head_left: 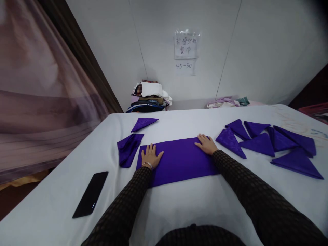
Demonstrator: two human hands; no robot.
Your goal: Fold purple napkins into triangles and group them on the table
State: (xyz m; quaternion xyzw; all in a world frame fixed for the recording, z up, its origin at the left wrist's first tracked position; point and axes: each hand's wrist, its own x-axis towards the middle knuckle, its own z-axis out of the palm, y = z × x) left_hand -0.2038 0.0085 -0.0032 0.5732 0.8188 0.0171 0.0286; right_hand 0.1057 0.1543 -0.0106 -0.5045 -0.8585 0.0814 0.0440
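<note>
Rectangular purple napkin (181,162) lies on the white-draped surface (58,191), right of the black smartphone (91,194). Left hand (151,157) and right hand (205,145) rest flat upon it, splayed, unclenched. Triangular-folded purple napkins (260,145) lie farther right of the smartphone.

A black phone (91,194) lies on the white table (51,212), a curtain (46,85) hangs at the left, a clothes pile (151,97) and some crumpled cloths (224,102) sit beyond the table's far edge, and a sign (186,46) above a slip (185,66) reading "45-50" is on the wall (176,13).
</note>
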